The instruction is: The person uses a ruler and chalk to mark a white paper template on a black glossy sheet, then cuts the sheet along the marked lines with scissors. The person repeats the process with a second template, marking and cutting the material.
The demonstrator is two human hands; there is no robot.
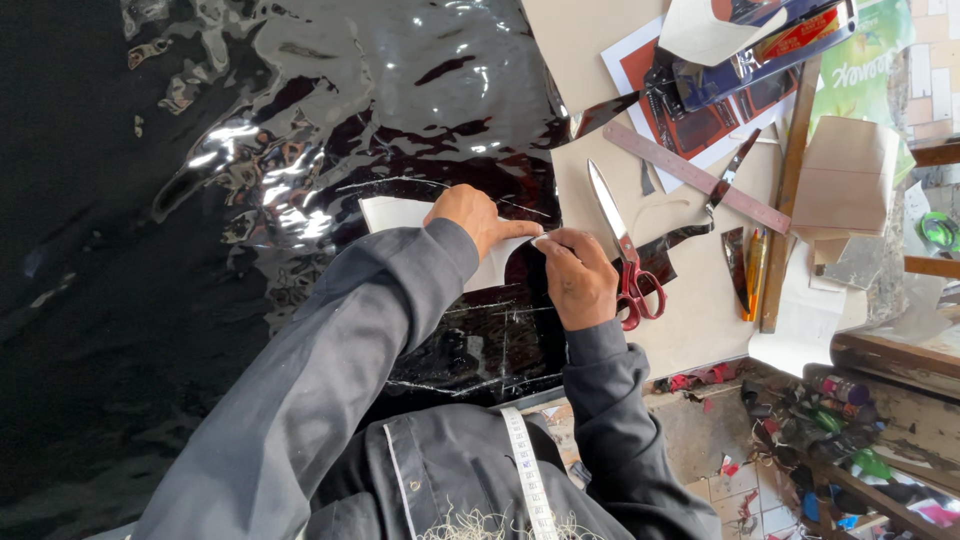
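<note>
Presently | left hand (478,215) pressed flat on white template (400,215), fingers spread, gripping nothing | right hand (580,280) fingers pinched narrow at template's edge; held item cannot be told | template laid on black sheet (330,90), mid-bench | advised: template kept still, edge followed closely | counted: scissors (625,255) 1, ruler (695,177) 1, tape measure (528,470) 1

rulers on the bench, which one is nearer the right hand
The wooden ruler, standing nearly upright beside the red-handled scissors; the metal ruler lies diagonally farther up from the right hand.
</note>
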